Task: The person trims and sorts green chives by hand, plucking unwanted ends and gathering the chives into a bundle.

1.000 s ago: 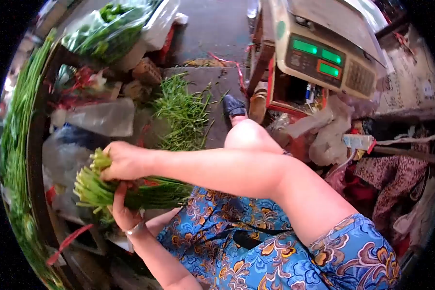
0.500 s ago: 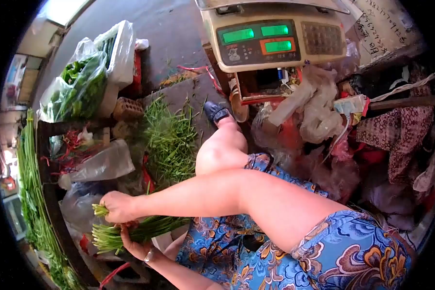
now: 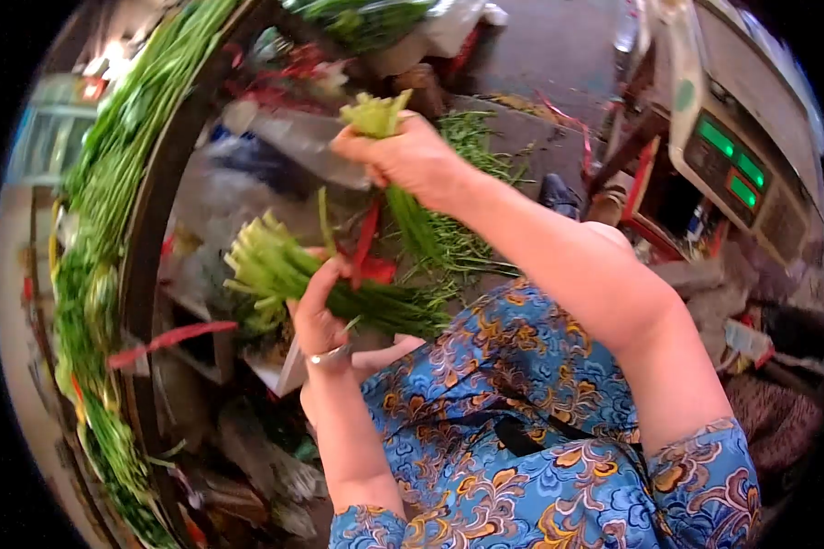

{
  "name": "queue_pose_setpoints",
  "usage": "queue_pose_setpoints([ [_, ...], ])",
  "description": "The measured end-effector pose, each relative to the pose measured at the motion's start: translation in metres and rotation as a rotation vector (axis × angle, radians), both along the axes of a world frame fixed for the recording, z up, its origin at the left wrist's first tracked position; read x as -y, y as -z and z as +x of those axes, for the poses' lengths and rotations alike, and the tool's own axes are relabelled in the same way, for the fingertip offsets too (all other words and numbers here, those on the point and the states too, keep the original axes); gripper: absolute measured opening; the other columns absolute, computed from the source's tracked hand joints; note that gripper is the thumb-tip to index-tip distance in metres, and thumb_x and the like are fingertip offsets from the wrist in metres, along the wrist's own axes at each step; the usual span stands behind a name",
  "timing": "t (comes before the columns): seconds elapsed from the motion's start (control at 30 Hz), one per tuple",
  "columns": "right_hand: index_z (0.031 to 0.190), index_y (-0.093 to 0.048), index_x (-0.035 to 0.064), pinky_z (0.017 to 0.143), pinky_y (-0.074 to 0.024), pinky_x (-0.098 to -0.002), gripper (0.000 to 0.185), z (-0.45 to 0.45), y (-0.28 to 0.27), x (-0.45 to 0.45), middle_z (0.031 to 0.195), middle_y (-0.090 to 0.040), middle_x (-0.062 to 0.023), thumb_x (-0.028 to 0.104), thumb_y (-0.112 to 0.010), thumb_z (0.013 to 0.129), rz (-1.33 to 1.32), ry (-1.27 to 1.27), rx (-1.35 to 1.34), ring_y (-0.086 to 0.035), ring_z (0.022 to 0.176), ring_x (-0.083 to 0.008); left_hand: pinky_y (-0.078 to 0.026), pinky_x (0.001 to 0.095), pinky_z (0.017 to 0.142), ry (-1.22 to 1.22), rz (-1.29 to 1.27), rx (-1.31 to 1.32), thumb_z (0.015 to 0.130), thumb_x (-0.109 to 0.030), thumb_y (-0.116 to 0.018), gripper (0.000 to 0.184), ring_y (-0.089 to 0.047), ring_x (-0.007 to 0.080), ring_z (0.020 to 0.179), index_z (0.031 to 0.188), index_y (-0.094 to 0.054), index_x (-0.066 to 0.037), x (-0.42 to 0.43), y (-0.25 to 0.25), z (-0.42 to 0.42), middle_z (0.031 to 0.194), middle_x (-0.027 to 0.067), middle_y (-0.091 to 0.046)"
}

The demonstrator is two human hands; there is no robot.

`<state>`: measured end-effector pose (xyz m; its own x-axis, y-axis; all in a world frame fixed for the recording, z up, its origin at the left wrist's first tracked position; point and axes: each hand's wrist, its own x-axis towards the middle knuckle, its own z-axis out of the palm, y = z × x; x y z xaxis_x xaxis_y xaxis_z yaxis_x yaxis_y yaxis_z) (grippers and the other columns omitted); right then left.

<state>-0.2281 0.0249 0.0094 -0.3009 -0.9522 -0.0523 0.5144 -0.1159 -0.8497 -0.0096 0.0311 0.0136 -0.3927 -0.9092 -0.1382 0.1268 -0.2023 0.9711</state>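
Observation:
My left hand (image 3: 319,302), with a silver band at the wrist, is wrapped round a thick bunch of green vegetable stalks (image 3: 275,261). Their pale cut ends point up and left, and the leafier part trails right toward my lap. Farther up, my right hand (image 3: 417,160) is closed on a smaller bunch of stalks (image 3: 375,114), cut ends upward and green lengths hanging below the fist. A single stalk (image 3: 324,218) sticks up beside the left bunch. Red ribbon (image 3: 367,242) shows between the two bunches.
Long green stalks (image 3: 124,192) lie along a dark curved rail (image 3: 156,183) at left. Loose green trimmings (image 3: 471,247) cover the floor ahead. A weighing scale (image 3: 732,156) with lit green displays stands at right. Plastic bags (image 3: 311,146) lie beyond my hands.
The view has swung, so the scale now sits farther right. My right hand has lifted away from the left bunch with its smaller bunch. My left hand keeps its grip.

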Motion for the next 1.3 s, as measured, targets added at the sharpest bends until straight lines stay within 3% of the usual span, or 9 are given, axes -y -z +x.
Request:
queue_pose_setpoints([
  [0.03,0.096,-0.063,0.0035,0.048,-0.0373,-0.0228,0.018,-0.001,-0.002,-0.004,0.072,-0.057,0.0000,0.012,-0.069,0.082,-0.046,-0.058,0.037,-0.049,0.056,-0.0075,-0.045,0.0329,0.067,0.000,0.025,-0.047,0.083,-0.007,-0.064,0.022,-0.056,0.0194,0.073,0.104,-0.057,-0.001,-0.002,-0.004,-0.003,0.082,0.0083,-0.061],
  [0.13,0.095,-0.063,0.0011,0.048,-0.0389,-0.0229,0.016,0.001,-0.004,-0.010,0.073,-0.058,-0.0018,0.009,-0.068,0.082,-0.023,-0.152,0.049,-0.050,0.056,-0.0086,-0.046,0.0314,0.063,0.004,0.062,-0.059,0.082,-0.003,-0.064,0.021,-0.056,0.0193,0.069,0.101,-0.055,-0.002,-0.003,-0.012,-0.003,0.078,0.0084,-0.060],
  [0.37,0.089,-0.063,0.0019,0.049,-0.0388,-0.0227,0.017,0.024,-0.005,-0.017,0.070,-0.057,-0.0005,0.016,-0.070,0.083,-0.072,-0.358,0.026,-0.050,0.055,-0.0090,-0.050,0.0304,0.066,-0.021,0.058,-0.046,0.080,-0.003,-0.065,0.024,-0.060,0.0173,0.071,0.103,-0.058,-0.004,-0.008,-0.012,-0.003,0.079,0.0062,-0.062],
  [0.5,0.092,-0.064,-0.0008,0.053,-0.0397,-0.0222,0.019,0.022,-0.003,-0.015,0.078,-0.060,-0.0022,0.016,-0.069,0.086,-0.039,-0.366,-0.098,-0.049,0.057,-0.0072,-0.052,0.0302,0.064,-0.059,0.119,-0.068,0.080,-0.002,-0.068,0.021,-0.062,0.0176,0.071,0.099,-0.060,-0.003,-0.009,-0.013,-0.004,0.082,0.0074,-0.064],
  [1.0,0.084,-0.063,0.0033,0.050,-0.0365,-0.0227,0.016,0.016,-0.004,-0.015,0.064,-0.054,0.0033,0.017,-0.071,0.084,0.020,-0.352,-0.280,-0.045,0.052,-0.0058,-0.051,0.0283,0.075,-0.035,-0.039,0.015,0.079,0.002,-0.069,0.023,-0.063,0.0173,0.083,0.100,-0.060,-0.001,0.010,-0.003,-0.011,0.091,0.0068,-0.064],
  [1.2,0.090,-0.064,0.0054,0.051,-0.0386,-0.0218,0.013,0.007,0.003,-0.013,0.068,-0.055,0.0055,0.016,-0.070,0.085,-0.011,-0.360,-0.570,-0.045,0.057,-0.0031,-0.050,0.0269,0.078,-0.076,-0.058,0.062,0.075,0.003,-0.072,0.026,-0.062,0.0150,0.082,0.098,-0.061,-0.002,0.016,0.003,-0.006,0.090,0.0048,-0.065],
  [1.3,0.093,-0.064,0.0056,0.053,-0.0398,-0.0222,0.012,0.004,0.002,-0.015,0.072,-0.057,0.0065,0.014,-0.069,0.086,0.074,-0.420,-0.574,-0.046,0.061,-0.0027,-0.051,0.0275,0.077,-0.078,-0.073,0.075,0.075,0.003,-0.072,0.027,-0.063,0.0156,0.082,0.099,-0.061,-0.002,0.017,0.004,-0.005,0.090,0.0053,-0.065],
])
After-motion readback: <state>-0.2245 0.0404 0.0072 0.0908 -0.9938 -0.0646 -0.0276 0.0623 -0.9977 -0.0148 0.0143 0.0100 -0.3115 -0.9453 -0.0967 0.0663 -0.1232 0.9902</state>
